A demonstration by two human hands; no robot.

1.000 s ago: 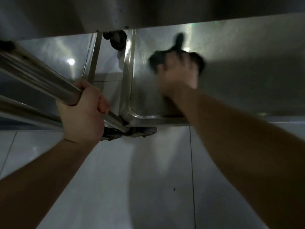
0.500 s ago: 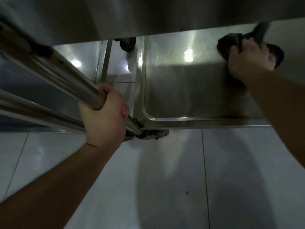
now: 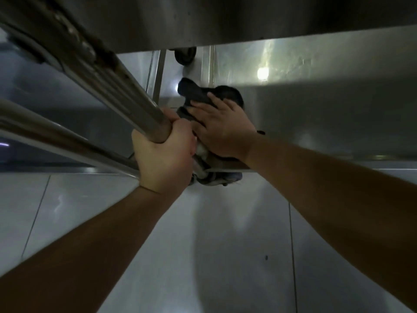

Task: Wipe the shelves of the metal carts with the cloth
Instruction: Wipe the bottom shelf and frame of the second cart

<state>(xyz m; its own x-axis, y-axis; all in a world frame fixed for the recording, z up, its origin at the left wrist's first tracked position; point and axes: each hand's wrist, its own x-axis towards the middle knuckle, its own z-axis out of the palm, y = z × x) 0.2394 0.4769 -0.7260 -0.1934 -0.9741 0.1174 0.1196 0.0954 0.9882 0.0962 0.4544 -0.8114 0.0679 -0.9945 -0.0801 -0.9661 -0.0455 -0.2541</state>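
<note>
Looking down from head height onto the lower shelf (image 3: 327, 114) of a metal cart, in dim light.

Left hand (image 3: 163, 152), at about 9 o'clock of centre, clenching round a thick upright cart post (image 3: 117, 86) that is running up toward 10 o'clock; fingers wrapping fully round the tube, thumb across the front. A thinner rail (image 3: 56, 136) lying below and parallel to the post, slanting the same way.

Right hand (image 3: 222, 127), just beside the left at its 2 o'clock and nearly touching it, pressing down on a dark cloth (image 3: 196, 92) with palm flat and fingers spread, not gripping. Cloth sitting at the near left corner of the lower shelf, bunching out beyond the fingertips toward 12 o'clock and draping over the shelf's left rim; a paler fold showing under the heel of the hand.

Overhanging at 12 o'clock, the underside of an upper shelf (image 3: 225, 19), hiding the far part of the lower shelf. The post and left hand crowding the corner being wiped. A caster wheel (image 3: 186, 56) peeking out at 12 o'clock, another caster (image 3: 216, 178) under the near corner, partly hidden by the left hand. A bright light reflection (image 3: 262, 74) glaring on the shelf at 1 o'clock. Pale tiled floor (image 3: 203, 256) filling the lower half, both bare forearms reaching in from 7 and 4 o'clock.
</note>
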